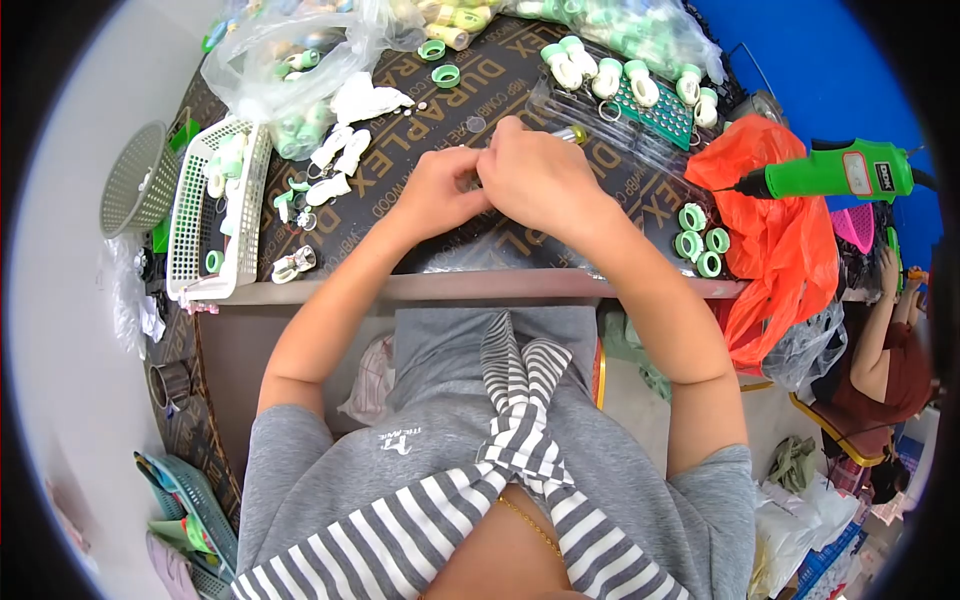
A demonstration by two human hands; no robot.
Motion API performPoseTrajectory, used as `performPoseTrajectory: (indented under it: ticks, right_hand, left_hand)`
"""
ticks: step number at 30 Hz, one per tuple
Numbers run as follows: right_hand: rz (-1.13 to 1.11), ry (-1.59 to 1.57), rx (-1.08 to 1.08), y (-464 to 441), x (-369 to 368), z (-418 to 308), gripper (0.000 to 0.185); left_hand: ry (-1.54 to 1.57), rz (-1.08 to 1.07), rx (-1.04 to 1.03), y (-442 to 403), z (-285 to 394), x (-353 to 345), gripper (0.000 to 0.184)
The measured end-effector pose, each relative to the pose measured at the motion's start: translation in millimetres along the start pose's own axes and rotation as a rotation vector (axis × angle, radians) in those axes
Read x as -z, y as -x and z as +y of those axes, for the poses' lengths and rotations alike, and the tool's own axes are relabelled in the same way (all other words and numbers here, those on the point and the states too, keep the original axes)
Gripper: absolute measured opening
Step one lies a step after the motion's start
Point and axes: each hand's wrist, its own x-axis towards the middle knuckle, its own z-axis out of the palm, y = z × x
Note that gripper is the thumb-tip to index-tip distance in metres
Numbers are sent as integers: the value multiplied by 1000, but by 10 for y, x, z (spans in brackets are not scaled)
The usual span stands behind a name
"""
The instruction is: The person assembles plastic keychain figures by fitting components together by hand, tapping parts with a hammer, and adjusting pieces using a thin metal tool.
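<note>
My left hand point(440, 190) and my right hand point(535, 175) meet over the dark printed tabletop point(400, 140), fingers curled in and touching each other. Whatever they hold is hidden behind the fingers. Just beyond my right hand lies a small clear and yellow-green piece point(571, 134). Green rings point(445, 76) lie above my hands, and several more green rings point(689, 245) are to the right. White and green parts point(328, 190) are scattered to the left.
A white basket point(259, 190) stands left, near plastic bags point(290, 70). At right, a green electric screwdriver point(850, 171) lies over a red bag point(770, 240). A green tray point(655, 113) holds white-green parts at the back. Another person point(890, 370) sits far right.
</note>
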Motion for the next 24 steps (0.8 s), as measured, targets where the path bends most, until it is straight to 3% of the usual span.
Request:
performPoseTrajectory:
  ticks: [1, 3, 7, 9, 12, 15, 17, 24]
  right_hand:
    - [-2, 1, 2, 18, 3, -7, 34]
    - [39, -86, -12, 44, 12, -8, 42]
    - [111, -310, -36, 65, 84, 180, 57]
    - [270, -336, -58, 67, 104, 481, 50]
    - [161, 91, -133, 251, -138, 936, 35]
    - [253, 131, -62, 416, -378, 1047, 28]
    - [202, 119, -75, 451, -325, 1063, 24]
    - [84, -828, -31, 990, 180, 585, 17]
  left_hand:
    - [1, 2, 2, 4, -30, -10, 30]
    - [-42, 100, -293, 1, -66, -42, 24]
    - [-97, 138, -340, -22, -84, -67, 18]
    - [-97, 131, -362, -33, -127, -80, 17]
    - [-112, 113, -315, -7, -53, -54, 10]
    - [-110, 124, -339, -15, -85, -77, 10]
    - [-95, 119, -320, 2, -45, -78, 11]
    - [-89, 180, -336, 0, -93, -82, 14]
